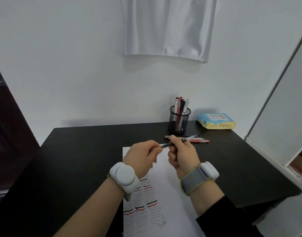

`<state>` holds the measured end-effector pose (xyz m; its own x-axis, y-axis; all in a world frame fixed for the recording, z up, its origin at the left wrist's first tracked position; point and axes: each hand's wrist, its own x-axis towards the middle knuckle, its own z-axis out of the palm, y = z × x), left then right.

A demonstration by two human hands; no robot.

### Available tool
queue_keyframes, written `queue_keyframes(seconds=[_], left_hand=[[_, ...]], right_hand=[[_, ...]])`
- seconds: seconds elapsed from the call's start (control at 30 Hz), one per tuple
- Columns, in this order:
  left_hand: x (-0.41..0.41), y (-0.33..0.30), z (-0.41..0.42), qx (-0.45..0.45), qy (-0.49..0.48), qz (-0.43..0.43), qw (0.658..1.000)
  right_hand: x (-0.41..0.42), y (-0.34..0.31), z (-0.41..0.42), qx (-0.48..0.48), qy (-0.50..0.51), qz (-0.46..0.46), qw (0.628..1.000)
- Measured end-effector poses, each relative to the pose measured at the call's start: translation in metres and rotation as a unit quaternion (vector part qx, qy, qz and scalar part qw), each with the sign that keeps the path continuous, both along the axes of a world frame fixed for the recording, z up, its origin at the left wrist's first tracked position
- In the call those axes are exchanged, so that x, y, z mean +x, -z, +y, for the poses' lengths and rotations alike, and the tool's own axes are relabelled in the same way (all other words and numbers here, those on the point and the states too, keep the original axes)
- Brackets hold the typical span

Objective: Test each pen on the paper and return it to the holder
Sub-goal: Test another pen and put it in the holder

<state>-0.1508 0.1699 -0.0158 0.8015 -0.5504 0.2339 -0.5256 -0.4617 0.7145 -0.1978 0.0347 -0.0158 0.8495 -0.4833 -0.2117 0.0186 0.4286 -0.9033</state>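
Note:
Both hands hold one black pen (pixel 186 139) level above the white paper (pixel 170 199). My right hand (pixel 182 155) grips its barrel; my left hand (pixel 140 155) pinches the tip end, where the cap sits. The sheet on the black desk (pixel 88 151) carries several rows of black and red squiggles. A black mesh holder (pixel 179 119) with several pens upright stands at the back of the desk. A few loose pens (pixel 200 141), one of them red, lie on the desk just in front of the holder, partly hidden by my right hand.
A blue and yellow packet of wipes (pixel 217 120) lies at the back right of the desk. White cloth (pixel 167 28) hangs on the wall above. A white panel (pixel 283 108) leans in at the right, and dark furniture (pixel 8 125) stands to the left.

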Motion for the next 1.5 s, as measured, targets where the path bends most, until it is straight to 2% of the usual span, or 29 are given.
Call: queue_keyframes(seconds=[0.2, 0.33, 0.43, 0.5, 0.6, 0.7, 0.8, 0.9, 1.0, 1.2, 1.3, 1.5], left_hand=[[0.008, 0.002, 0.0, 0.008, 0.007, 0.056, 0.998], [0.012, 0.008, -0.004, 0.002, 0.0, 0.096, 0.995], [0.011, 0.013, -0.012, 0.01, -0.003, 0.115, 0.993], [0.011, 0.017, -0.019, 0.034, -0.021, 0.088, 0.995], [0.011, 0.025, -0.03, 0.086, -0.056, 0.0, 0.995], [0.015, 0.035, -0.037, 0.116, -0.069, -0.061, 0.989], [0.019, 0.043, -0.042, 0.186, -0.075, -0.097, 0.975], [0.019, 0.051, -0.047, 0.272, -0.061, -0.09, 0.956], [0.022, 0.056, -0.052, 0.304, -0.048, -0.082, 0.948], [0.019, 0.057, -0.052, 0.317, -0.049, -0.088, 0.943], [0.019, 0.058, -0.052, 0.3, -0.054, -0.075, 0.949], [0.02, 0.059, -0.052, 0.287, -0.054, -0.064, 0.954]], right_hand=[[-0.007, -0.006, -0.017, -0.04, -0.077, 0.026, 0.996], [-0.01, -0.009, -0.03, -0.024, -0.05, -0.013, 0.998], [-0.008, -0.013, -0.036, -0.083, -0.033, -0.026, 0.996], [-0.008, -0.016, -0.036, -0.161, -0.021, -0.017, 0.987], [-0.004, -0.021, -0.04, -0.266, 0.014, -0.012, 0.964], [0.006, -0.026, -0.053, -0.319, 0.053, -0.047, 0.945], [0.018, -0.03, -0.069, -0.327, 0.067, -0.07, 0.94], [0.028, -0.035, -0.085, -0.327, 0.081, -0.089, 0.937], [0.039, -0.045, -0.104, -0.364, 0.133, -0.113, 0.915], [0.072, -0.056, -0.145, -0.393, 0.208, -0.121, 0.888], [0.09, -0.054, -0.155, -0.39, 0.209, -0.106, 0.89], [0.118, -0.047, -0.157, -0.442, 0.163, -0.083, 0.878]])
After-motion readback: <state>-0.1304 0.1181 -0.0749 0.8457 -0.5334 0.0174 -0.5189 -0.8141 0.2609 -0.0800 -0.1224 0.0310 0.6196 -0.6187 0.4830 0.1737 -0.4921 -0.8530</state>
